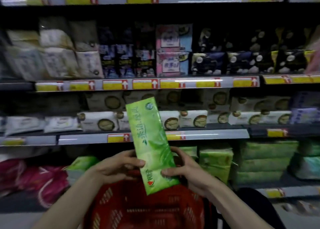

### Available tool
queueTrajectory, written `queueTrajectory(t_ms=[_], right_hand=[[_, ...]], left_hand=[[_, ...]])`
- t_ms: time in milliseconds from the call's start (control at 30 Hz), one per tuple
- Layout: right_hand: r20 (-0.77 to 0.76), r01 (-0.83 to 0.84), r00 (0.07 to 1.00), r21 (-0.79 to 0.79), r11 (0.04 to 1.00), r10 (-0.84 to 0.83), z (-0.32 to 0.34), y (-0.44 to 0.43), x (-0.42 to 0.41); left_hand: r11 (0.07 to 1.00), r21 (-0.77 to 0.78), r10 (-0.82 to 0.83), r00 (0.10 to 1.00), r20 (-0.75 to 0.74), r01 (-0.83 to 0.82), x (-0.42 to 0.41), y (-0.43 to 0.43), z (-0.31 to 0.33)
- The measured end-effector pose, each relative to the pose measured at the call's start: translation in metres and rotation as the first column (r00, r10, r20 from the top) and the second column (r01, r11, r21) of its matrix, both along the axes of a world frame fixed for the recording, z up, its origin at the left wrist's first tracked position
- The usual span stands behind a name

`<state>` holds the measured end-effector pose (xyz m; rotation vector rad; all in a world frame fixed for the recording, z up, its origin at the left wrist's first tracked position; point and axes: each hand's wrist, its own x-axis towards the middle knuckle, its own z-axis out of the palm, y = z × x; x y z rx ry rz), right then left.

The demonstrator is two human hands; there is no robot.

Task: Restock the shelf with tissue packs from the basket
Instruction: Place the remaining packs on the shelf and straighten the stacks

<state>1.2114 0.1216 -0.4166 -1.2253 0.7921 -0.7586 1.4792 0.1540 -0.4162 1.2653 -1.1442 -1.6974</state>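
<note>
Red slotted basket [147,209] below. Bottom shelf [256,191] holds stacked green packs [263,161]. My left hand [117,164] and right hand [183,170] both grip long glossy green tissue pack [152,142], upright, top tilted left.

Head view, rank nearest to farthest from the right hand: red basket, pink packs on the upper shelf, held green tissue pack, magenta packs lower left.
1. green tissue pack: gripped by the right hand.
2. red basket: just below the hand.
3. magenta packs: bottom shelf, far left.
4. pink packs: upper shelf, above centre.
</note>
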Motion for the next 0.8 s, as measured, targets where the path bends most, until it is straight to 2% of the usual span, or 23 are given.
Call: queueTrajectory(t_ms=[133,300,433,533,600,700,800], right_hand=[[-0.158,-0.171,0.972,0.016,0.985,0.171,-0.047,0.007,0.067],[-0.308,-0.297,0.891,0.165,0.941,0.335,-0.088,0.01,0.128],[-0.31,-0.246,0.884,0.326,0.913,0.349,-0.097,0.006,0.165],[-0.278,-0.189,0.906,0.411,0.892,0.319,-0.099,-0.001,0.189],[-0.249,-0.114,0.934,0.473,0.874,0.256,-0.1,-0.008,0.206],[-0.229,-0.048,0.957,0.478,0.877,0.177,-0.104,-0.02,0.23],[-0.227,-0.038,0.96,0.48,0.877,0.166,-0.107,-0.03,0.257]], left_hand=[[0.986,0.158,0.041,0.998,0.045,-0.048,0.061,0.042,-0.044],[0.959,0.278,0.052,0.998,0.025,-0.057,0.116,0.07,-0.086],[0.946,0.31,0.109,0.994,-0.02,-0.097,0.144,0.069,-0.097],[0.919,0.307,0.267,0.963,-0.029,-0.246,0.151,0.061,-0.099],[0.886,0.319,0.381,0.92,-0.089,-0.336,0.161,0.054,-0.107],[0.844,0.339,0.486,0.86,-0.155,-0.415,0.167,0.048,-0.111],[0.813,0.332,0.535,0.839,-0.099,-0.479,0.164,0.045,-0.112]])
